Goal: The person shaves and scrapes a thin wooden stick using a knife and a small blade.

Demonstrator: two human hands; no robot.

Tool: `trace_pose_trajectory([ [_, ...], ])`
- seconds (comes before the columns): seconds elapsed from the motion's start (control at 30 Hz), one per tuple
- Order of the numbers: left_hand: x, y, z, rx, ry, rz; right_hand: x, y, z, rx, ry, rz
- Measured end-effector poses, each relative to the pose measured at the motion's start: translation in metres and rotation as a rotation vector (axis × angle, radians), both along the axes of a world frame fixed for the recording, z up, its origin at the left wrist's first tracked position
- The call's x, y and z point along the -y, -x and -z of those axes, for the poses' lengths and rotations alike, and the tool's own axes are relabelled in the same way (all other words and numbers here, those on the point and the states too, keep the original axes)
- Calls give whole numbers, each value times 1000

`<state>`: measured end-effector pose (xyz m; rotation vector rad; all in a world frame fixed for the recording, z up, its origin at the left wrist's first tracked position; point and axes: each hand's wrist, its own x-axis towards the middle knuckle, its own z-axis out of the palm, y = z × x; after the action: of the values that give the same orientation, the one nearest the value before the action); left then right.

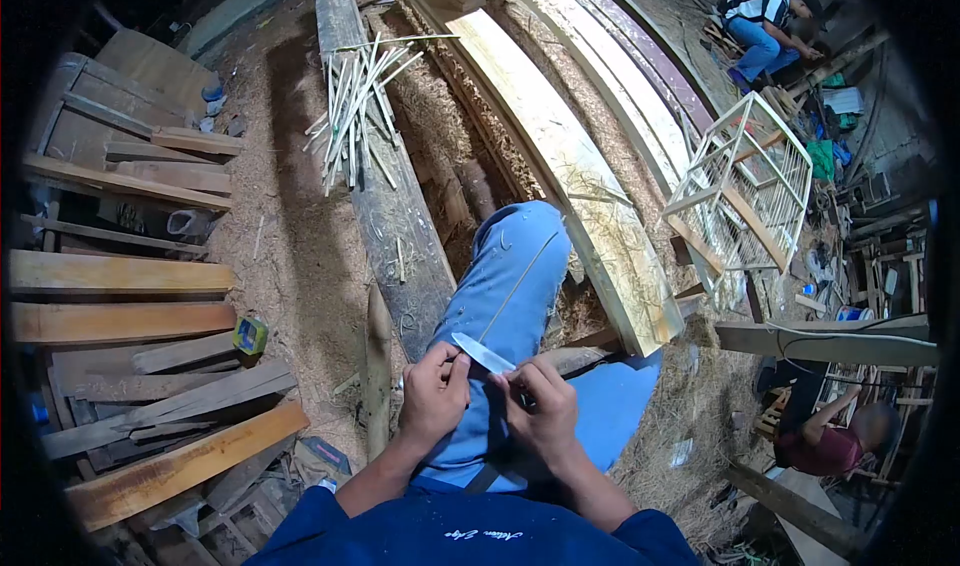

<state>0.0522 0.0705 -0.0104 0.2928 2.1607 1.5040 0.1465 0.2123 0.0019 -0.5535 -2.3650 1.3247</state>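
Note:
My right hand (545,406) is closed at the broad end of a knife (484,353), whose pale blade points left across my thigh. The knife's handle is hidden in that hand. A thin bamboo strip (517,288) lies along my jeans and runs down to the blade. My left hand (435,396) pinches near the blade's tip, seemingly on the strip's lower end, which the fingers cover. Ahead, a loose heap of slender bamboo sticks (360,106) rests on a weathered grey plank (400,231).
Long pale boards (560,131) stretch forward at my right, beside a slatted stick frame (745,196). Cut planks (125,320) and a tape measure (250,335) are at left. Wood shavings cover the ground. One person (765,31) crouches far right; another person (830,441) is nearer.

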Motion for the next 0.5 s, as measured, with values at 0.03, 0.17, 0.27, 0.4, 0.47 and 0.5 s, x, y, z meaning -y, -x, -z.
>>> trace_pose_trajectory([
  [0.03,1,-1,2,3,2,3,1,0,-1,-7,-49,-5],
  [0.17,-5,-2,-10,4,1,15,-24,14,-6,65,-103,89],
  [0.27,-4,-4,-8,-6,14,11,-30,17,-10,61,-153,15],
  [0.4,-5,-4,-5,-80,25,1,-24,14,-16,88,-234,-89],
  [0.47,-4,-5,-4,-51,22,1,-42,23,-11,104,-206,54],
  [0.5,-3,-6,-4,-28,20,0,-47,28,-11,106,-155,109],
])
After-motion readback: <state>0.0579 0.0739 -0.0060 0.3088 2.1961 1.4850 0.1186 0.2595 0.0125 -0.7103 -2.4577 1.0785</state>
